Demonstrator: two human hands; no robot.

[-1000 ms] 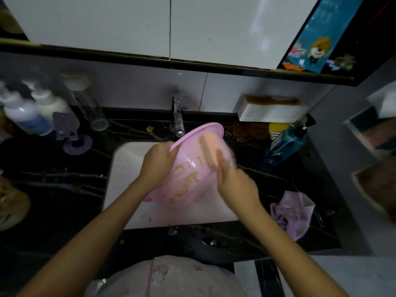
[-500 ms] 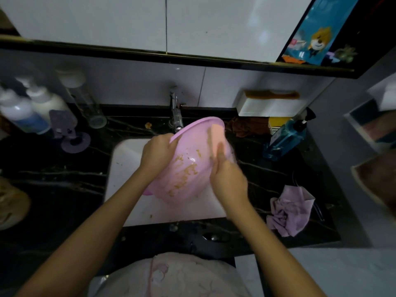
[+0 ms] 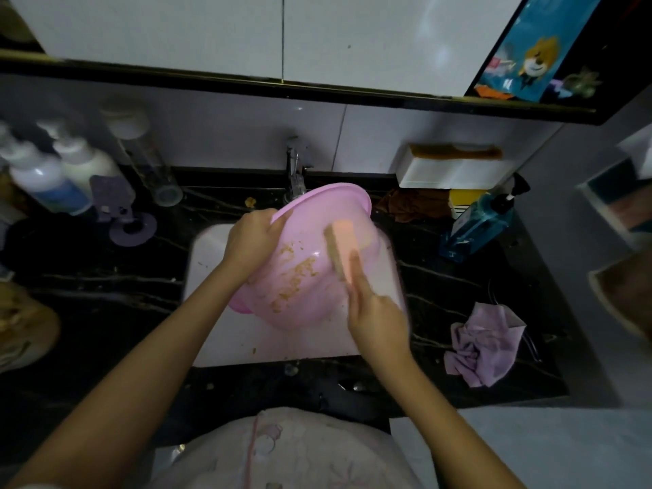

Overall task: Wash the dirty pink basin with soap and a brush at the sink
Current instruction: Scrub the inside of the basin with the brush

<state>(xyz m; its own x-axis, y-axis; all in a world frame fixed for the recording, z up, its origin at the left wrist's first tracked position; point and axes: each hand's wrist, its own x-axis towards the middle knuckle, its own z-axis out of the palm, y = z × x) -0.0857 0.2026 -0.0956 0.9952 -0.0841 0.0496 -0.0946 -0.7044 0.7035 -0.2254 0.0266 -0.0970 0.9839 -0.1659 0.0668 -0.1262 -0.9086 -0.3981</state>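
Note:
The pink basin is tilted on its side over the white sink, its inside smeared with brownish crumbs. My left hand grips its upper left rim. My right hand holds a pink brush with tan bristles, index finger laid along its back, and presses it against the basin's inner wall. The tap stands just behind the basin's raised rim.
A blue pump bottle stands right of the sink and a crumpled lilac cloth lies on the black marble counter. White pump bottles, a clear tube and a purple holder stand at the left. A white shelf box hangs on the wall.
The brush in my right hand has shifted across the basin's inner wall, first left and then back up and right. My left hand keeps the same grip on the rim.

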